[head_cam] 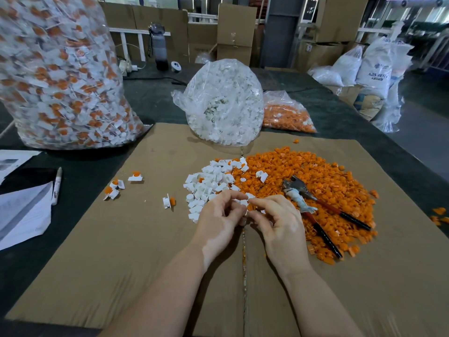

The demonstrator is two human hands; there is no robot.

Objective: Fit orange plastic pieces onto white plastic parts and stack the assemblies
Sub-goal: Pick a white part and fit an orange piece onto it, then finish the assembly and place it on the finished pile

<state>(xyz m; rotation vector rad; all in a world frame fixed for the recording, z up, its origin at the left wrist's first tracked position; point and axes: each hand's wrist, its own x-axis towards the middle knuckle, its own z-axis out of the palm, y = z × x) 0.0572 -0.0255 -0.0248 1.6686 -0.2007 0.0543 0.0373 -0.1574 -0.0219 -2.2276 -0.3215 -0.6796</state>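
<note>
My left hand point(220, 218) and my right hand point(277, 222) meet at the middle of the cardboard sheet point(121, 239), fingers curled. Between their fingertips they pinch a small white plastic part point(244, 203); whether an orange piece is on it is hidden by the fingers. Just beyond lies a loose pile of white parts point(210, 182), and to its right a wide pile of orange pieces point(315, 181). A few finished white-and-orange assemblies point(115, 188) lie scattered to the left, with one more point(168, 201) nearer the hands.
Pliers point(313, 203) with red-black handles lie on the orange pile. Behind stand a clear bag of white parts point(224, 100), a bag of orange pieces point(286, 115) and a big bag of assemblies point(58, 74) at left. A marker point(57, 186) and papers point(24, 215) lie far left.
</note>
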